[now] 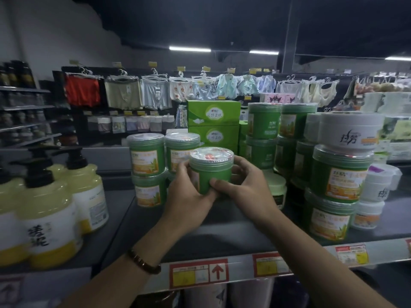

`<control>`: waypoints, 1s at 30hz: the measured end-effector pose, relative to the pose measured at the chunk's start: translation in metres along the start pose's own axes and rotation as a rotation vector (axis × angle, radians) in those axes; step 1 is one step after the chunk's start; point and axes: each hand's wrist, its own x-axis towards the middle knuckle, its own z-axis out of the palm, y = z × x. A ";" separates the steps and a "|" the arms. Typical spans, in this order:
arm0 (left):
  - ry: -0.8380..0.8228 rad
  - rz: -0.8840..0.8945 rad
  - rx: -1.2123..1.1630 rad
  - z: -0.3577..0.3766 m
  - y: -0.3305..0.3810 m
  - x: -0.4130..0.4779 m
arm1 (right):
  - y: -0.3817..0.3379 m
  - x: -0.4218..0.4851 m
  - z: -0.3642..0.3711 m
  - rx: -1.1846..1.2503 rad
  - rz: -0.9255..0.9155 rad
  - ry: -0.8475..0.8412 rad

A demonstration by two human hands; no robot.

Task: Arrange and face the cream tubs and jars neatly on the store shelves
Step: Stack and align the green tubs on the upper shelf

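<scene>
Over shelf [222,236], left hand [189,196] and right hand [251,192] both curl round green jar [211,172], jar stack [340,185] at 3 o'clock.

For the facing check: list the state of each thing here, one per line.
Green jar: held upright, lid on, label turned left
Left hand: fingers curled round the jar
Right hand: fingers curled round the jar
Left jar stack: two high, labels forward
White tub: upright atop green jars, label forward
</scene>
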 end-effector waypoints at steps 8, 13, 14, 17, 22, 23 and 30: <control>-0.018 -0.047 0.066 -0.051 -0.021 -0.009 | 0.010 0.000 0.042 0.037 0.034 -0.059; -0.052 -0.076 0.108 -0.076 -0.034 -0.015 | 0.016 -0.005 0.063 0.030 0.033 -0.101; -0.064 -0.087 0.109 -0.080 -0.035 -0.017 | 0.017 -0.006 0.066 0.029 0.032 -0.107; -0.092 -0.123 0.118 -0.089 -0.040 -0.022 | 0.021 -0.007 0.077 0.022 0.034 -0.114; -0.063 -0.184 0.149 -0.100 -0.050 -0.026 | 0.025 -0.012 0.098 -0.018 0.073 -0.112; -0.062 -0.190 0.154 -0.102 -0.051 -0.027 | 0.025 -0.013 0.101 -0.027 0.084 -0.115; -0.052 -0.203 0.241 -0.114 -0.058 -0.030 | 0.018 -0.018 0.118 -0.131 0.104 -0.146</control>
